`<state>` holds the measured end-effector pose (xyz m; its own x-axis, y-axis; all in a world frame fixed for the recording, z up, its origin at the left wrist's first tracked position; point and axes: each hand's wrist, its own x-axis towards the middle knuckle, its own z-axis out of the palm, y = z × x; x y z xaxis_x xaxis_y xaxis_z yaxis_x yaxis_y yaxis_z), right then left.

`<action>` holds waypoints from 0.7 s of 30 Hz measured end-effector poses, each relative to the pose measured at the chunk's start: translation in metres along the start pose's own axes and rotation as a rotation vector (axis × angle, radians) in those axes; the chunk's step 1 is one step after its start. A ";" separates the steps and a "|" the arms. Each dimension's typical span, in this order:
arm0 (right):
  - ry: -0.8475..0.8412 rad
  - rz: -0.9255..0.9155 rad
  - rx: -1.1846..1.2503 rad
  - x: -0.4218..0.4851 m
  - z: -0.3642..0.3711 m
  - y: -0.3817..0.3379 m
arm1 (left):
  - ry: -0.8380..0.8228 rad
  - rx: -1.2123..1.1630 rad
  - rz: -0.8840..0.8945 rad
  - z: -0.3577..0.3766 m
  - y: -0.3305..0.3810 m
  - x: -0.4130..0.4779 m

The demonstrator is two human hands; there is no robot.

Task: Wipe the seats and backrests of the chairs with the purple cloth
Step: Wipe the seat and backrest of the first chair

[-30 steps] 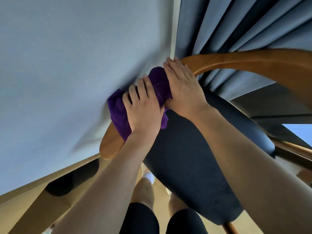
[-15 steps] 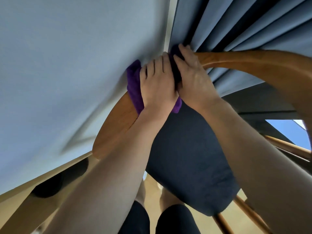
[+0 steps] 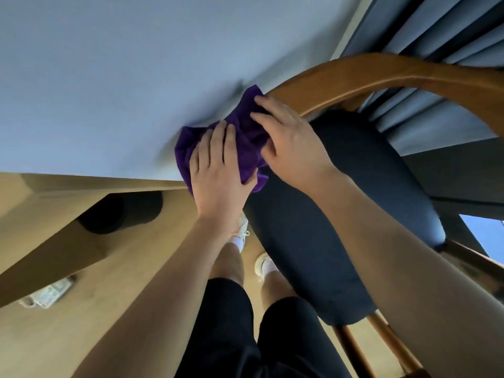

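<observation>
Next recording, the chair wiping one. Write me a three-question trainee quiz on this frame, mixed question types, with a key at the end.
1. True or false: the purple cloth lies on the floor.
2. Look at the left hand and the right hand. Which of them touch the cloth? A) neither B) only one C) both
3. Fill in the blank: the cloth is bunched over one end of the chair's curved wooden ___.

Key
1. False. It is held up against the chair.
2. C
3. backrest
</observation>
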<state>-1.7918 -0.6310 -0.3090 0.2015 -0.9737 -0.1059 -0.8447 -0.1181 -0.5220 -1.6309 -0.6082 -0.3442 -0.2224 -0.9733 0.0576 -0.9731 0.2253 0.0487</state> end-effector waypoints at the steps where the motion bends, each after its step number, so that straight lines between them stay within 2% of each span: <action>1: -0.017 -0.008 -0.008 -0.001 0.004 -0.005 | 0.007 -0.012 -0.027 0.000 -0.008 -0.011; 4: -0.029 0.024 -0.030 -0.002 0.009 -0.009 | 0.009 -0.059 -0.082 -0.001 -0.015 -0.021; 7: -0.012 0.069 -0.054 0.006 0.007 -0.004 | -0.059 -0.001 -0.136 -0.002 -0.006 -0.003; 12: 0.149 0.150 -0.013 0.013 0.004 0.015 | -0.118 0.136 -0.210 -0.001 0.016 0.016; 21: 0.321 0.180 0.011 0.014 0.001 0.032 | -0.130 0.141 -0.093 0.000 0.056 0.056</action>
<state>-1.8154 -0.6484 -0.3283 -0.1167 -0.9904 0.0735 -0.8469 0.0606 -0.5283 -1.6978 -0.6498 -0.3379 -0.1284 -0.9892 -0.0702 -0.9866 0.1346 -0.0923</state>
